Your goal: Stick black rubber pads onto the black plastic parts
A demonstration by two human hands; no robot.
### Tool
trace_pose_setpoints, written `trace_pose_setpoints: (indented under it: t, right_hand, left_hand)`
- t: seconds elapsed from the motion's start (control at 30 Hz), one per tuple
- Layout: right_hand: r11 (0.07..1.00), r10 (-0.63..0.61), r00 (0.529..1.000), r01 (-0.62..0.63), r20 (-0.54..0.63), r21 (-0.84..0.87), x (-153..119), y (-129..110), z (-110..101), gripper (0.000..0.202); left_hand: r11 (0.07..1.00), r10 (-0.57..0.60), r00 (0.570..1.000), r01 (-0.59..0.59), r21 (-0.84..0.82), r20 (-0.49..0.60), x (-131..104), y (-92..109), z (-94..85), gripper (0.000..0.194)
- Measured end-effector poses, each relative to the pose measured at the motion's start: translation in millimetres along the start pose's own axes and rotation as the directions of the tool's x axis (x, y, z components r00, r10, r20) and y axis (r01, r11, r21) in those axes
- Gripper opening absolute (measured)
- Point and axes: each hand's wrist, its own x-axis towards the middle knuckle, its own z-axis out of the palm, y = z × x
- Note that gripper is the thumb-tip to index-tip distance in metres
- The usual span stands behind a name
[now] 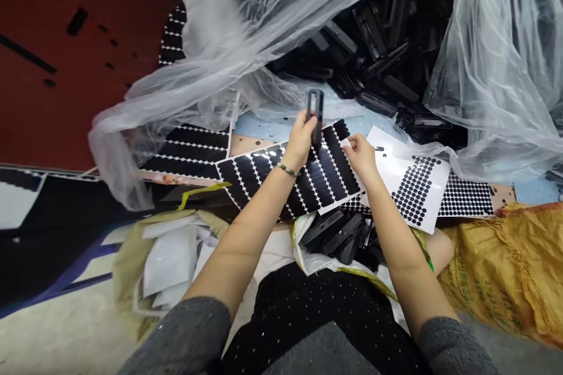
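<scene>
My left hand (299,139) grips a black plastic part (315,114), a long narrow piece with a slot through it, held tilted up. Under it lies a white-backed sheet of black stickers (259,173), set in scalloped rows. At the sheet's upper right edge, the fingers of my right hand (361,155) are pinched together on the sheet beside the last row. Whether a single sticker is between those fingertips is too small to tell. Right of that hand rests a white sheet with small black dots (416,187), partly used up.
Clear plastic film (246,29) drapes around a heap of black plastic parts (373,53) at the back. An open sack of similar parts (338,234) sits near my lap. A bag of white paper scraps (171,258) stands left, a yellow woven sack (510,269) right.
</scene>
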Motion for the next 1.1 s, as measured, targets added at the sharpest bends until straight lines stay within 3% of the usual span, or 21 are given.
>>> trace_pose_setpoints:
  t: [0.07, 0.17, 0.3, 0.43, 0.57, 0.63, 0.73, 0.8, 0.87, 0.97, 1.1]
  right_hand:
    - [1.000, -0.004, 0.999, 0.003, -0.051, -0.010, 5, 0, -2, 0.002]
    - [0.999, 0.006, 0.993, -0.010, -0.116, -0.032, 14, -6, -1, 0.006]
    - [0.992, -0.120, 0.986, 0.114, -0.114, -0.062, 11, -10, 2, 0.008]
    - [0.951, -0.285, 0.938, 0.302, -0.197, 0.061, -4, 4, -4, 0.009]
    - [0.963, -0.221, 0.951, 0.248, -0.214, 0.106, -10, 17, -8, 0.010]
    - [0.975, -0.202, 0.961, 0.215, -0.189, 0.049, -11, 17, -6, 0.010]
    - [0.954, -0.290, 0.943, 0.298, -0.164, 0.023, -16, 14, -4, 0.010]
    - [0.924, -0.350, 0.918, 0.371, -0.188, 0.093, -19, 13, -8, 0.010]
    - [0.907, -0.317, 0.920, 0.365, -0.231, 0.208, -21, 13, -15, 0.011]
    - [0.876, -0.153, 0.961, 0.240, -0.230, 0.418, -22, 14, -28, 0.017]
    - [0.774, -0.082, 0.987, 0.150, -0.137, 0.615, -29, 5, -41, 0.030]
  left_hand:
    - [0.996, -0.084, 0.995, 0.084, 0.007, 0.044, -3, -4, 4.6, 0.008]
    - [0.986, -0.169, 0.984, 0.169, 0.014, 0.050, -7, -11, 10.4, 0.008]
    - [0.980, -0.198, 0.980, 0.198, -0.013, 0.035, -6, -11, 11.2, 0.009]
    - [0.978, -0.200, 0.978, 0.203, -0.054, 0.056, -11, -3, 2.5, 0.009]
    - [0.983, -0.132, 0.982, 0.147, -0.105, 0.138, -28, 0, -3.5, 0.010]
    - [0.971, -0.186, 0.968, 0.207, -0.117, 0.166, -35, -3, -1.0, 0.007]
    - [0.941, -0.288, 0.950, 0.305, -0.149, 0.123, -35, -11, 6.5, 0.004]
    - [0.935, -0.292, 0.952, 0.304, -0.184, 0.088, -32, -14, 10.1, 0.007]
    - [0.935, -0.277, 0.959, 0.285, -0.213, 0.067, -30, -13, 10.7, 0.011]
    - [0.924, -0.280, 0.958, 0.287, -0.252, 0.065, -35, -4, 6.3, 0.016]
    - [0.916, -0.276, 0.931, 0.331, -0.229, 0.240, -58, 10, -5.4, 0.014]
